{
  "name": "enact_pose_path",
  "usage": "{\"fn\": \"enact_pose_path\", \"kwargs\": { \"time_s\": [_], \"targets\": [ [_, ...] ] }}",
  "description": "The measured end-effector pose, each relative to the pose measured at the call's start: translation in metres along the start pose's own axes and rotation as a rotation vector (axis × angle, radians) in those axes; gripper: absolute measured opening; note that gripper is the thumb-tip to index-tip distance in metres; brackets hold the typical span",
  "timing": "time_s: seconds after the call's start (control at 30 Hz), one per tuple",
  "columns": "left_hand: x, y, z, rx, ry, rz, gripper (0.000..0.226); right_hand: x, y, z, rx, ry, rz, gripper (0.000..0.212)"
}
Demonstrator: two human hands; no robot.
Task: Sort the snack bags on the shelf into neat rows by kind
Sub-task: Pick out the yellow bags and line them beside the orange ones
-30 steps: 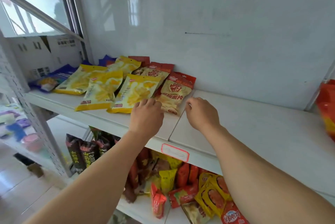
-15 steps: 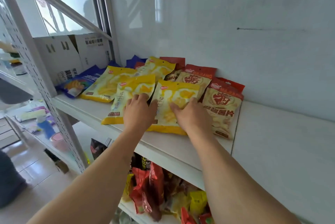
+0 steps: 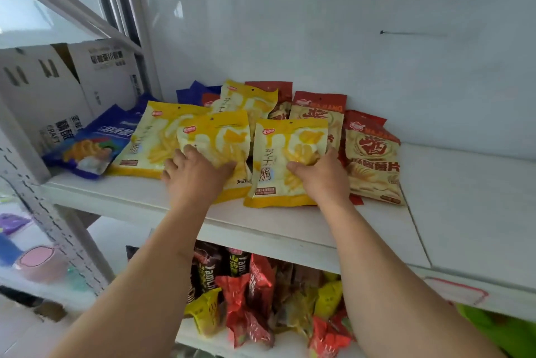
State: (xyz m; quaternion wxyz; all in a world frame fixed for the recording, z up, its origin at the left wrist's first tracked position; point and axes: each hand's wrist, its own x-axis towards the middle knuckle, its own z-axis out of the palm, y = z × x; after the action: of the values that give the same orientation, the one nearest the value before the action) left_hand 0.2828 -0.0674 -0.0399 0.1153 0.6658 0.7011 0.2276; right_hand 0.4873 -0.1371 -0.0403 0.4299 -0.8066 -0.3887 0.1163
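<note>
- The blue bag (image 3: 95,143) lies flat at the left end of the shelf (image 3: 290,221), partly under a yellow bag (image 3: 150,143).
- The left hand (image 3: 194,180) rests on the middle yellow bag (image 3: 220,140); its fingers (image 3: 190,150) lie spread over the lower half, and the thumb presses the face. Whether it pinches the film I cannot tell.
- The right hand (image 3: 322,178) holds the right yellow bag (image 3: 278,163) at its right edge, thumb on the face, the fingers hidden behind.
- The red bags (image 3: 371,160) overlap just right of it, against the wall.
- These bags look light, puffed with air and slick, with brittle chips inside, so they probably slide easily and crush under pressure.
- The flat sealed edges or side seams look like the safest hold.
</note>
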Motion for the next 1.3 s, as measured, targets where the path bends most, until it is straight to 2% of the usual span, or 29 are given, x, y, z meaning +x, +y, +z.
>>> {"fn": "enact_pose_path", "kwargs": {
  "time_s": [0.1, 0.2, 0.3, 0.53, 0.7, 0.77, 0.9, 1.07, 1.17, 1.23, 1.3],
  "targets": [
    [0.009, -0.013, -0.001, -0.028, -0.100, -0.050, 0.130, -0.002, 0.000, 0.000, 0.121, 0.011, 0.017, 0.082],
    [0.011, -0.015, -0.001, -0.094, -0.107, -0.013, 0.132, 0.003, 0.004, -0.002, 0.133, -0.007, 0.028, 0.070],
    [0.010, -0.011, -0.003, -0.310, -0.122, -0.016, 0.130, 0.006, 0.008, -0.003, 0.140, -0.030, 0.032, 0.064],
    [0.019, -0.013, -0.005, -0.675, -0.177, -0.065, 0.118, 0.002, 0.006, -0.016, 0.277, -0.037, 0.058, 0.069],
    [0.009, -0.005, -0.006, -0.868, -0.157, -0.055, 0.109, 0.003, 0.014, -0.041, 0.394, -0.084, 0.012, 0.037],
    [0.000, 0.003, -0.006, -0.906, -0.132, -0.025, 0.106, 0.001, 0.018, -0.054, 0.439, -0.066, 0.001, 0.031],
    [-0.016, 0.024, -0.005, -1.025, -0.140, 0.010, 0.089, 0.003, 0.033, -0.083, 0.517, -0.035, 0.019, 0.047],
    [-0.040, 0.061, 0.001, -1.159, -0.329, -0.052, 0.060, -0.001, 0.068, -0.135, 0.563, 0.033, 0.113, 0.038],
    [-0.058, 0.087, 0.011, -1.244, -0.522, -0.114, 0.062, -0.004, 0.094, -0.166, 0.550, 0.092, 0.121, 0.023],
    [-0.073, 0.110, 0.019, -1.303, -0.640, -0.072, 0.064, -0.005, 0.110, -0.188, 0.544, 0.122, 0.105, 0.021],
    [-0.094, 0.137, 0.026, -1.321, -0.709, -0.012, 0.052, -0.003, 0.128, -0.209, 0.533, 0.142, 0.096, 0.025]
  ]
}}
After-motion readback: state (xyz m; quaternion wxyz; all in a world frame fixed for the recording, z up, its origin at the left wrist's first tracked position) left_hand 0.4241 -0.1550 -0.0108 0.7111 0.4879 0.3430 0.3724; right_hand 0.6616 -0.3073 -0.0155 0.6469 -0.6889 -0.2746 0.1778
